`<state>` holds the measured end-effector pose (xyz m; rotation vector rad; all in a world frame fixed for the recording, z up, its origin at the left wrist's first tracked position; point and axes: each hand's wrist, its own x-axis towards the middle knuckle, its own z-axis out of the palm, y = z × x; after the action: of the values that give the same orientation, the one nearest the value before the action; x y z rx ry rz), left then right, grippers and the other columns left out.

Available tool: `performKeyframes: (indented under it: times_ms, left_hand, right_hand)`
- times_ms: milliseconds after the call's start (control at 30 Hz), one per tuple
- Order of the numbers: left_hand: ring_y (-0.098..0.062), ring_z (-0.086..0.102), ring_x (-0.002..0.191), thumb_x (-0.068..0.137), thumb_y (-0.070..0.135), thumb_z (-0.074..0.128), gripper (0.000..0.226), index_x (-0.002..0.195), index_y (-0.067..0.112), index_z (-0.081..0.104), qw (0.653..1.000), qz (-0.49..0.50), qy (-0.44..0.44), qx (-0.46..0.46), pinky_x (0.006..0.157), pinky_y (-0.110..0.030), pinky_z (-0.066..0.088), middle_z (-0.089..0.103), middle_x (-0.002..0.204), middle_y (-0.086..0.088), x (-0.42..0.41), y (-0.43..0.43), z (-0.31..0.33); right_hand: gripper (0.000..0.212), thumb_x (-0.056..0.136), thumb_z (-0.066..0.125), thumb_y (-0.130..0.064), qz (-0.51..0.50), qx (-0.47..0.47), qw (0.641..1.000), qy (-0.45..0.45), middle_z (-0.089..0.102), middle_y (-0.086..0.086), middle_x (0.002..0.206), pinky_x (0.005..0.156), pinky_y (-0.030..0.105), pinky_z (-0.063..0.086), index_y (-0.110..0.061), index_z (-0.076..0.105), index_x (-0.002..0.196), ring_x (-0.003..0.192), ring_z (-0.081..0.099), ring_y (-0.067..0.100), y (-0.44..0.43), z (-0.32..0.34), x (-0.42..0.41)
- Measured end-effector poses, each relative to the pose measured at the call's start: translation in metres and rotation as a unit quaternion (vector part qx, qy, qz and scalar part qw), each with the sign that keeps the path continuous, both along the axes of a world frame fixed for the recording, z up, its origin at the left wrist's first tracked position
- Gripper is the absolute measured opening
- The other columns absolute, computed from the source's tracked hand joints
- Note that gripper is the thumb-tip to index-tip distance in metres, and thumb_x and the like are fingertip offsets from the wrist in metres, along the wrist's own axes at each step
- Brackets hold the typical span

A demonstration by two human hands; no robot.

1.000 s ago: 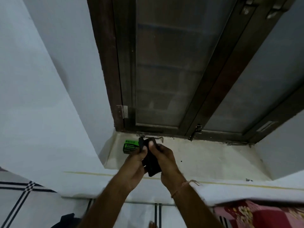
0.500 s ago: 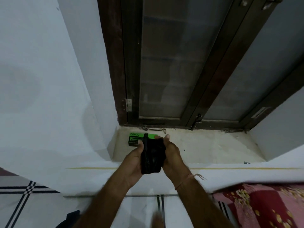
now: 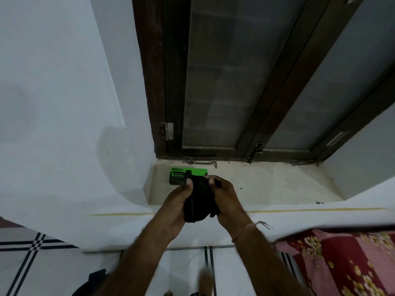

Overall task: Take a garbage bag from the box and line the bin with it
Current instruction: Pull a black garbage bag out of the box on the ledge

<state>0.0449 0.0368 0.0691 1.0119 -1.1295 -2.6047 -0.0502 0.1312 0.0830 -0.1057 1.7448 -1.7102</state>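
On the window sill [image 3: 267,184] in front of me, seen from my head camera, lies the green garbage bag box [image 3: 181,176], flat against the sill's left end just below the dark wooden window frame [image 3: 154,82]. My 2 hands meet just in front of that box and above the sill's front edge. My left hand [image 3: 177,201] and my right hand [image 3: 226,199] are both clamped on the black garbage bag [image 3: 199,201], a crumpled dark bundle pressed between them; my left thumb lies on its upper left side and the fingertips [image 3: 210,181] of my right hand curl over its top. The bundle hides the right part of the box's front face. A thread bracelet [image 3: 248,228] circles my right wrist, its loose end sticking out to the right. A metal hook latch [image 3: 203,163] rests on the sill behind the box. At lower right a red floral cloth [image 3: 342,263] shows, and below my forearms the white tiled floor [image 3: 42,263] with dark lines. I cannot tell where the bin is.
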Motion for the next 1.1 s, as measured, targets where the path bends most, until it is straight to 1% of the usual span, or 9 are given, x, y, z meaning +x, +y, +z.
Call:
performKeyframes:
  times_ms: [67,233,400,533,800,867,967,1033,1100]
  left_hand:
    - [-0.034,0.069,0.116,0.094,0.052,0.056,0.054,0.133,0.015,0.065,1.000,-0.003,-0.005,-0.014,0.081,-0.039,0.059,0.072,0.129,-0.016,0.000,-0.001,-0.004]
    - [-0.029,0.072,0.109,0.105,0.051,0.041,0.052,0.132,0.014,0.066,1.000,-0.010,-0.010,-0.001,0.076,-0.034,0.058,0.076,0.120,-0.015,0.000,0.004,-0.005]
    - [-0.025,0.075,0.102,0.102,0.050,0.046,0.052,0.134,0.014,0.066,0.998,-0.004,0.003,-0.063,0.068,-0.028,0.058,0.074,0.125,-0.015,-0.004,0.008,0.000]
    - [-0.023,0.075,0.096,0.106,0.046,0.038,0.053,0.138,0.011,0.062,1.000,0.008,0.002,-0.017,0.062,-0.026,0.058,0.073,0.126,-0.016,-0.011,0.011,-0.002]
    - [-0.026,0.071,0.115,0.104,0.045,0.046,0.047,0.139,0.017,0.061,0.997,0.051,0.015,-0.047,0.083,-0.033,0.059,0.071,0.131,-0.014,-0.027,0.034,0.009]
    - [-0.029,0.070,0.116,0.104,0.041,0.046,0.045,0.136,0.014,0.062,0.997,0.067,0.008,-0.044,0.087,-0.039,0.058,0.072,0.129,-0.015,-0.029,0.035,0.008]
    - [-0.031,0.071,0.113,0.109,0.036,0.038,0.048,0.142,0.007,0.057,0.995,0.095,0.006,-0.007,0.087,-0.041,0.058,0.071,0.130,-0.019,-0.031,0.038,0.008]
    - [-0.031,0.072,0.108,0.110,0.037,0.033,0.052,0.143,0.003,0.055,0.994,0.111,0.002,0.006,0.083,-0.040,0.058,0.070,0.129,-0.021,-0.034,0.042,0.008]
    - [-0.033,0.069,0.110,0.109,0.042,0.031,0.057,0.142,0.004,0.056,0.993,0.121,-0.010,0.004,0.083,-0.040,0.057,0.068,0.131,-0.023,-0.039,0.048,0.014]
  right_hand:
    - [0.042,0.109,0.041,-0.035,0.040,-0.035,0.999,-0.013,0.077,0.014,0.109,0.080,0.043,0.060,-0.007,0.070,0.121,0.101,0.074,0.035,0.006,0.005,0.002]
    - [0.030,0.098,0.065,-0.031,0.111,-0.016,0.992,0.062,0.072,0.012,0.076,0.036,0.023,0.039,-0.007,0.075,0.112,0.053,0.060,0.026,0.018,0.004,-0.002]
    - [0.027,0.101,0.060,-0.024,0.113,-0.026,0.993,0.027,0.075,0.025,0.096,0.045,0.029,0.049,-0.003,0.071,0.114,0.074,0.072,0.042,0.021,-0.001,-0.020]
    - [0.022,0.105,0.051,-0.014,0.110,-0.026,0.993,0.022,0.073,0.024,0.093,0.038,0.026,0.046,-0.002,0.069,0.111,0.063,0.066,0.033,0.029,-0.003,-0.038]
    - [0.039,0.105,0.052,-0.036,0.174,-0.093,0.980,-0.006,0.073,0.025,0.116,0.096,0.060,0.050,-0.008,0.071,0.124,0.112,0.066,0.049,0.040,-0.002,-0.051]
    - [0.033,0.102,0.058,-0.031,0.176,-0.086,0.980,0.016,0.073,0.030,0.109,0.083,0.063,0.053,-0.007,0.073,0.120,0.100,0.066,0.056,0.044,-0.001,-0.059]
    - [0.030,0.103,0.056,-0.025,0.183,-0.057,0.980,0.053,0.070,0.029,0.084,0.044,0.031,0.046,-0.004,0.072,0.116,0.060,0.060,0.038,0.049,-0.002,-0.070]
    - [0.027,0.105,0.053,-0.018,0.188,-0.050,0.978,0.071,0.068,0.023,0.078,0.041,0.028,0.045,0.004,0.067,0.112,0.056,0.059,0.030,0.049,-0.003,-0.072]
    - [0.023,0.106,0.050,-0.013,0.187,-0.058,0.977,0.084,0.072,0.025,0.087,0.053,0.045,0.054,0.002,0.066,0.112,0.065,0.065,0.039,0.046,-0.004,-0.071]
